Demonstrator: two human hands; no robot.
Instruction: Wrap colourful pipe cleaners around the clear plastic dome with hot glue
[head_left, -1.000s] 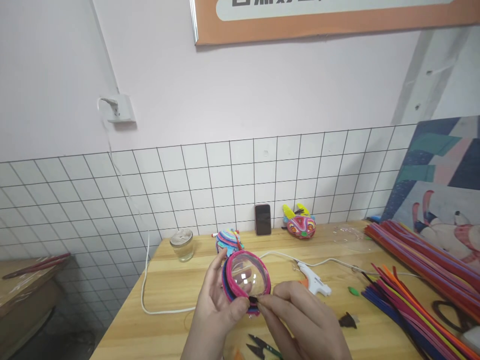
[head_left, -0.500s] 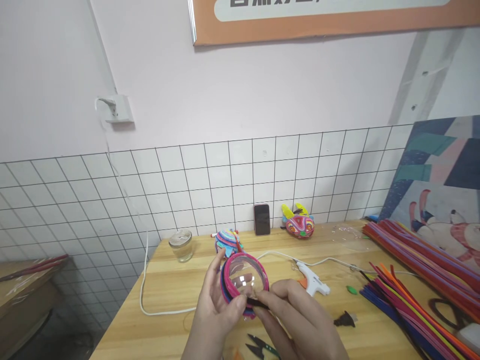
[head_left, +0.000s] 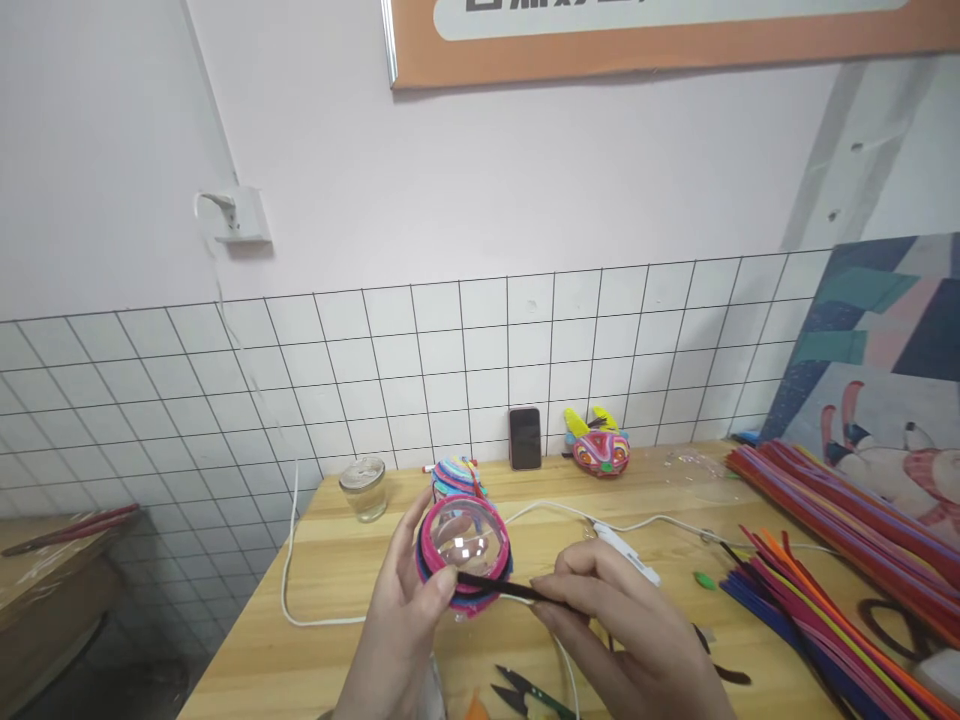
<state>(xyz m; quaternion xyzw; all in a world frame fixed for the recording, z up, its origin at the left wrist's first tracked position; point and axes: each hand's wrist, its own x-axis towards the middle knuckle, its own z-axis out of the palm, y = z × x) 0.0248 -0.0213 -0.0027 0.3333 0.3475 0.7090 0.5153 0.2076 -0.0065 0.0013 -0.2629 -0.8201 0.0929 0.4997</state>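
My left hand (head_left: 409, 610) is closed around a clear plastic dome (head_left: 465, 535) ringed with pink and dark blue fuzzy stems. Its thumb presses one end of a black pipe cleaner (head_left: 499, 587) against the near side of the rim. My right hand (head_left: 611, 610) pinches that pipe cleaner farther along, to the right of the dome, and the strip is stretched between both hands. A dark tail of it (head_left: 731, 676) shows beyond the right hand. Thread snips (head_left: 529, 690) lie below the hands, and a white glue gun (head_left: 626, 553) is partly hidden behind my right hand.
Bundles of coloured pipe cleaners (head_left: 810, 620) cover the right side of the table. Along the back stand a glass jar (head_left: 364, 488), a striped craft piece (head_left: 457, 478), a phone (head_left: 524, 438) and a colourful animal-face craft (head_left: 600, 452). A white cord (head_left: 322, 622) runs across the tabletop.
The dome has moved slightly left in my left hand. My right hand has slid right along the black pipe cleaner, leaving a longer stretch of it showing, and now covers more of the glue gun.
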